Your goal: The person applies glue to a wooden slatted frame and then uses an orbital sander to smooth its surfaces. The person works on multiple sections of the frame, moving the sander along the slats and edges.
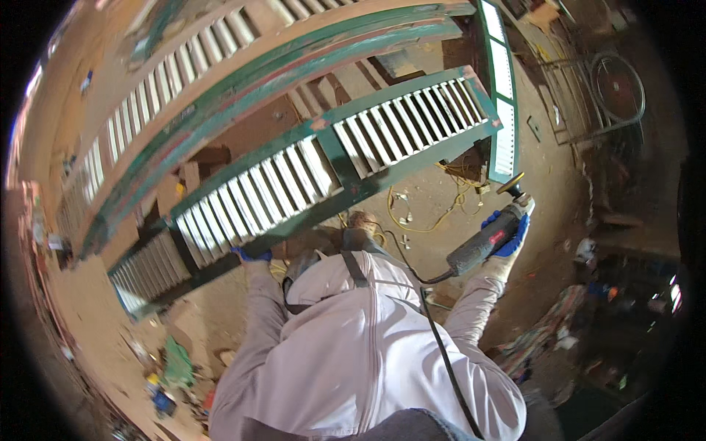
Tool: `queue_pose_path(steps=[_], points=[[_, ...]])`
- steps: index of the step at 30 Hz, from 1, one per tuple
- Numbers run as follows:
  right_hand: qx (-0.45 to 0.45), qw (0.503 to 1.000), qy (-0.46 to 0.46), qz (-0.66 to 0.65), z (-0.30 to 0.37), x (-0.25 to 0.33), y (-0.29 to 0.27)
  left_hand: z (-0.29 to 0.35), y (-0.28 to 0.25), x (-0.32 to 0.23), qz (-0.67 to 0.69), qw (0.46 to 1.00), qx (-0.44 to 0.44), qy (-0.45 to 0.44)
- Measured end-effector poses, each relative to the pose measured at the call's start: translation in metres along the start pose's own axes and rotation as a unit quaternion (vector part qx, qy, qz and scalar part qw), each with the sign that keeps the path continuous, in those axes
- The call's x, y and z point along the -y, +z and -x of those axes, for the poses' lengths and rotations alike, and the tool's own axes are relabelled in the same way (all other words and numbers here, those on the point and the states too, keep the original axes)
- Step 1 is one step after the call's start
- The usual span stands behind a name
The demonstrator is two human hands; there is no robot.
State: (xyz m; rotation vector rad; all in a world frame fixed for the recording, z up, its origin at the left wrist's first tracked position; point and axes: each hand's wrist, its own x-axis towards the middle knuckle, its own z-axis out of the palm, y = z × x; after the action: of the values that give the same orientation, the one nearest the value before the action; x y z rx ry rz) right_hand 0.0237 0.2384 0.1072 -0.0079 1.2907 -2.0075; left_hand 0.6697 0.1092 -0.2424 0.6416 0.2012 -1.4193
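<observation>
My right hand [520, 237], in a blue-fronted work glove, is closed round a dark angle grinder [482, 241], held up to the right of my body. A round disc [510, 183] sits at the grinder's far end, apart from any wood. In front of me lies a long louvered shutter [334, 158] with a green frame and pale slats, slanting from lower left to upper right. My left hand [254, 254], gloved too, grips the shutter's near edge; its fingers are partly hidden.
Green, scraped boards [294, 73] and another slatted shutter [169, 81] lie beyond. A narrow green-framed panel [502, 95] stands at the right end. The grinder's black cord [441, 345] runs over my body. Yellow cord [412, 226] loops on the floor; a wheel [618, 87] is far right.
</observation>
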Motion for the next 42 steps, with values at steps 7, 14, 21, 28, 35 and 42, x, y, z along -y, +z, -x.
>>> queue_pose_path(steps=[7,14,21,28,35,42], points=[[-0.058,0.996,-0.03,-0.069,0.003,-0.01,-0.041,0.002,0.037,-0.043,-0.47,0.864,-0.125,-0.133],[-0.122,0.987,-0.053,-0.087,0.013,-0.012,-0.046,-0.013,0.218,-0.088,-0.845,0.454,-0.083,-0.269],[-0.126,0.987,-0.049,-0.082,0.016,-0.015,-0.012,-0.052,0.34,-0.079,-0.197,0.878,-0.431,-0.067],[-0.105,0.992,-0.018,-0.07,0.017,-0.02,-0.01,-0.048,0.462,0.005,-0.416,0.75,-0.499,0.125],[-0.095,0.993,-0.005,-0.067,0.017,-0.029,-0.006,-0.232,0.395,-0.092,-0.184,0.959,-0.206,0.07],[-0.149,0.987,-0.052,-0.025,0.048,-0.019,-0.014,-0.156,0.414,-0.019,-0.27,0.86,-0.396,0.173]])
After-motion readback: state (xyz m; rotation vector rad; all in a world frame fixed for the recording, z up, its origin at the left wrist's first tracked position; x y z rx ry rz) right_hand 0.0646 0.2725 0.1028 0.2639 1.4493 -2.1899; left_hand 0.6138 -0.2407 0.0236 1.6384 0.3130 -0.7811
